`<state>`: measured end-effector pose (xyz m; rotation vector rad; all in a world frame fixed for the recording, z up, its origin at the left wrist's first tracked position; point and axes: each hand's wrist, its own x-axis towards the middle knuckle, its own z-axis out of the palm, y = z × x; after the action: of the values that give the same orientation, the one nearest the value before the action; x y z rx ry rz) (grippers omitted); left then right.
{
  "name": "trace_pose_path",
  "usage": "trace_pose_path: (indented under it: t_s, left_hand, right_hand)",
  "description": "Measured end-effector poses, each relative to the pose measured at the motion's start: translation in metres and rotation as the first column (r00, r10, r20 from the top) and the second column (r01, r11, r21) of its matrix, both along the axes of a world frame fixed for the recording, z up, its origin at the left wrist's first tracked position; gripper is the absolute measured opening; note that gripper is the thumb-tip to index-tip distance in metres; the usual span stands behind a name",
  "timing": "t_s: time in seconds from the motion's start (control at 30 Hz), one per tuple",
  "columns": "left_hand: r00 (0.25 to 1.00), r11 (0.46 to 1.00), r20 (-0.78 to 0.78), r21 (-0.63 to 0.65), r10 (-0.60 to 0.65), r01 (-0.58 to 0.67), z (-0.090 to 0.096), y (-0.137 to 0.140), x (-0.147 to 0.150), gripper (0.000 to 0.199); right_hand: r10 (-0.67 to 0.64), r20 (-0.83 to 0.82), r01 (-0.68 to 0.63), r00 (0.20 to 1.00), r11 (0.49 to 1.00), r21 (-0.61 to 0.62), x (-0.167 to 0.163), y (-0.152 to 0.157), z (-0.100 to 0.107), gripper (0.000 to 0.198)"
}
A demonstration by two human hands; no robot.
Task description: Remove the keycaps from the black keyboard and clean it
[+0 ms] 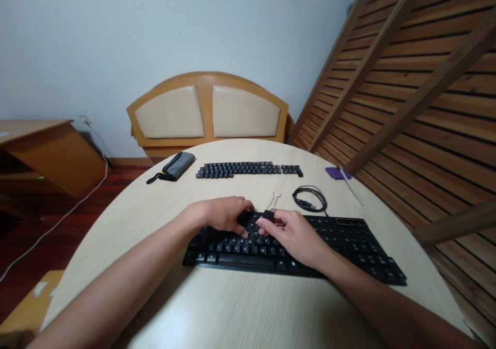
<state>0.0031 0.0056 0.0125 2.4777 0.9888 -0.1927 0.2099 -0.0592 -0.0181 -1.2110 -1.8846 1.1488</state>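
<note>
A black keyboard (349, 235) lies across the near part of the table, and on its upper left part several keycaps are off, leaving bare stems. Over that part rests my left hand (227, 214), its thumb and fingers apart and touching the keyboard, holding nothing that I can see. Just to its right, my right hand (290, 230) is closed round the black handle of a wire keycap puller (270, 212). The puller's two wire prongs point up and away from the keys. Loose black keycaps (240, 169) stand in rows beyond the keyboard.
The keyboard's coiled cable (310, 199) lies behind it. A grey pouch (176, 166) sits at the far left of the round table (135, 219). At the right are a purple cloth (337, 173) and a thin brush-like stick (352, 186). Wooden slats (406, 106) lean beside the table.
</note>
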Motion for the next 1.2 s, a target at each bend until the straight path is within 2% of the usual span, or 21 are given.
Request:
trace_pose_path:
  t_s: [0.2,0.6,0.7,0.8,0.93,1.07,1.2]
  left_hand:
    - [1.000,1.000,0.008,-0.008,0.003,-0.002,0.002,-0.001,0.001,0.061]
    - [1.000,1.000,-0.018,0.004,0.007,-0.007,0.002,-0.002,0.001,0.064]
    - [1.000,1.000,-0.022,0.007,0.005,-0.004,0.003,-0.001,0.002,0.063]
    - [1.000,1.000,-0.025,0.009,-0.002,0.002,0.004,-0.002,0.002,0.061]
    - [1.000,1.000,-0.016,0.005,-0.005,0.005,0.004,-0.002,0.002,0.060]
    - [1.000,1.000,0.009,0.011,-0.009,0.009,0.002,-0.001,0.001,0.059]
    - [1.000,1.000,0.007,0.026,-0.001,0.001,0.000,0.000,0.000,0.062]
  right_hand:
    - [-0.007,0.070,0.005,0.998,1.000,0.018,-0.001,-0.002,0.004,0.033]
    - [-0.006,0.272,-0.046,0.962,0.982,0.186,-0.002,-0.006,0.001,0.036]
    - [-0.021,0.319,-0.070,0.947,0.960,0.272,-0.002,-0.007,0.001,0.038]
    - [-0.008,0.362,-0.139,0.932,0.915,0.378,-0.002,-0.009,0.001,0.033]
    - [-0.045,0.432,-0.164,0.901,0.886,0.435,-0.002,-0.010,-0.001,0.034]
    - [-0.105,0.479,-0.105,0.871,0.915,0.390,-0.002,-0.009,0.000,0.038]
    - [-0.034,0.330,-0.037,0.943,0.978,0.207,0.000,-0.005,0.004,0.035]
